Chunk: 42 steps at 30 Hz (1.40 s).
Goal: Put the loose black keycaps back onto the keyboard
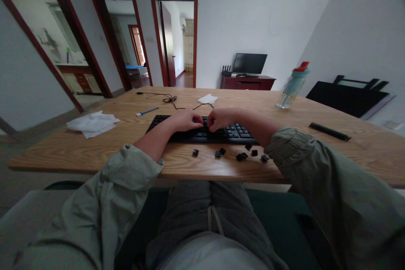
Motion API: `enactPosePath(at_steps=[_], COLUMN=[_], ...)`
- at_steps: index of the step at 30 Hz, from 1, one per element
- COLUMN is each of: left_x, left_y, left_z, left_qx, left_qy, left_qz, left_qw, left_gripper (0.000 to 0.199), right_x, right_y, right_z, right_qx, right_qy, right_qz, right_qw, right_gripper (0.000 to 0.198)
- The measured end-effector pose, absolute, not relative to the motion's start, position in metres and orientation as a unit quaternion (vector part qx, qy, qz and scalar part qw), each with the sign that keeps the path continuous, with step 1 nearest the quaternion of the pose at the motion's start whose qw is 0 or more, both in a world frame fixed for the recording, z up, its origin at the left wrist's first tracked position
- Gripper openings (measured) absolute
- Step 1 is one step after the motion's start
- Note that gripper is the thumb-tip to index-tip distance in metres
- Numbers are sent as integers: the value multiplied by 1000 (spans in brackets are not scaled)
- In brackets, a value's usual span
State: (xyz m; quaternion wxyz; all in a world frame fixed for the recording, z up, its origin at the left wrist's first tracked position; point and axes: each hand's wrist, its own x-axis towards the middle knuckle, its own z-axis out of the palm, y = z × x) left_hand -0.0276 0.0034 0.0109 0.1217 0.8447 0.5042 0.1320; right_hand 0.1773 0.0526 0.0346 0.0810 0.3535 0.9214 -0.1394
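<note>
A black keyboard [236, 131] lies on the wooden table [104, 147] in front of me. My left hand [185, 120] and my right hand [220, 118] rest on its middle, fingertips close together and curled down onto the keys. Whether either hand pinches a keycap is hidden by the fingers. Several loose black keycaps [242, 156] lie on the table just in front of the keyboard, nearer my right forearm. The keyboard's cable [171, 100] runs off toward the table's far side.
White tissues [91, 124] lie at the left, another tissue [207, 98] behind the keyboard. A blue-handled tool [147, 112] lies left of the keyboard. A water bottle [292, 86] stands at the far right, with a black bar [329, 131] near it.
</note>
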Motion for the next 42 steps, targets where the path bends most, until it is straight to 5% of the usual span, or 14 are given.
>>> enactPosePath(at_steps=[42], left_x=[-27], left_y=[-2], left_z=[16], left_qx=[849], left_qy=[504], left_qz=[117], left_qw=[106], left_gripper=[30], right_x=[170], right_y=[69], right_z=[43], right_qx=[316], right_qy=[917], right_qz=[-206], right_qw=[132], right_gripper=[43])
